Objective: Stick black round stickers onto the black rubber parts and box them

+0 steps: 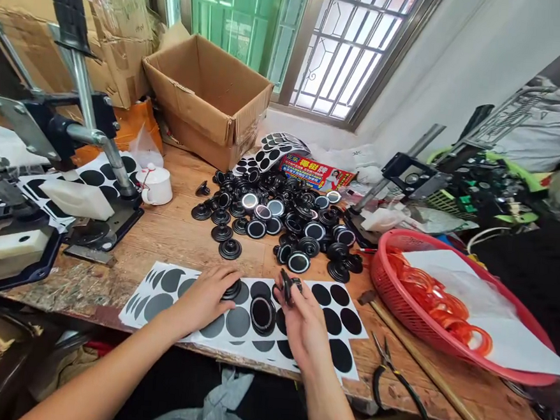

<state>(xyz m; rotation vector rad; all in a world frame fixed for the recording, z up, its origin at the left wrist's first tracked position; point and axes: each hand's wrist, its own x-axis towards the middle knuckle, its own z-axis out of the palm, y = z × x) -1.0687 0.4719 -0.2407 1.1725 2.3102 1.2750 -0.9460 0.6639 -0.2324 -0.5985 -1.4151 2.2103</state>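
Looking down from the head camera, I note the right hand [304,317] raised just above the sheet of black dots [253,317], its fingertips pinched on a small black cap [287,286] held on edge, so the disc's flat faces point left and right and its rim points up and toward me. The left hand [207,297] lies flat on the same sheet, fingers curled over a second black cap [231,290] that sits face-down on the paper; I judge the grip as a light press from above rather than a full pinch. Between the two hands, slightly nearer the right, one loose black disc [263,314] rests on the sheet, touching neither hand. The two caps are close, the left one lower and to the left of the tilted one, so the gap between them runs nearly sideways. The pile of black caps [284,220] lies farther back on the wooden table [173,234], beyond both hands and roughly centred. The red basket [447,350] sits well to the right.
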